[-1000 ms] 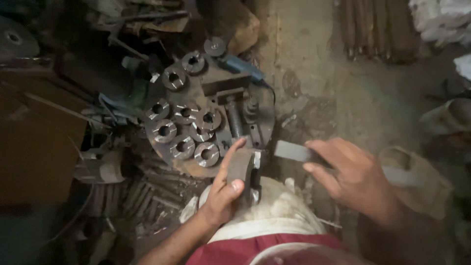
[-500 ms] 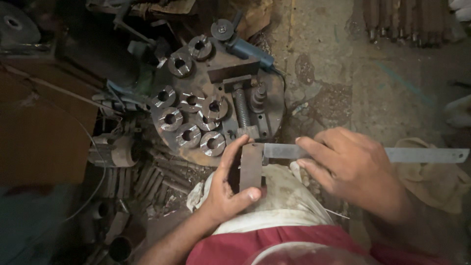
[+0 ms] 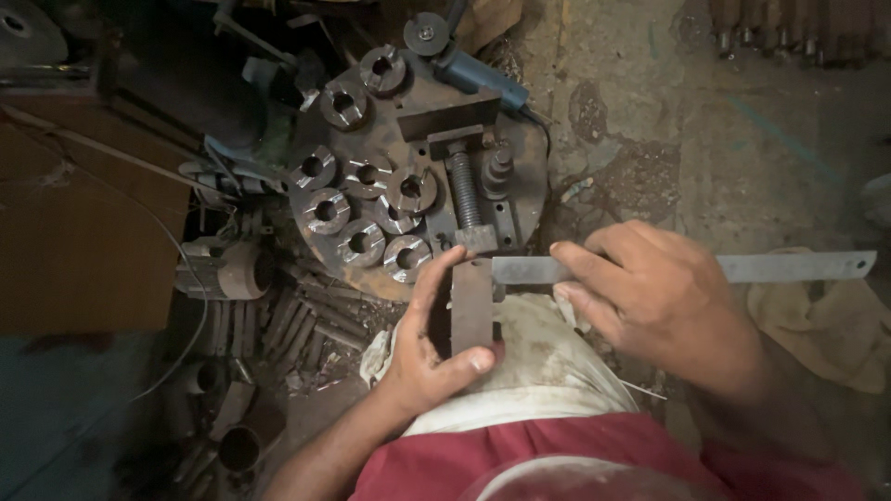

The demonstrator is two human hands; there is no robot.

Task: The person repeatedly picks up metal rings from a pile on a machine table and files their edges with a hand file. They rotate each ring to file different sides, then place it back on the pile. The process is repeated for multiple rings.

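Left hand (image 3: 429, 348) grips a flat rectangular steel block (image 3: 471, 304), thumb under its lower end, fingers along its left edge, held upright above the white cloth (image 3: 548, 357) on the lap. Right hand (image 3: 664, 301) pinches a steel ruler (image 3: 798, 267), which runs out toward 3 o'clock; its left end butts against the block's right edge near the top. At 12 o'clock sits a round steel plate (image 3: 529, 153) carrying slotted ring parts (image 3: 362, 243) and a small screw vise (image 3: 464, 190). Judgement: keep the ruler square to the block edge and its end flush before reading; steady both on the knee.
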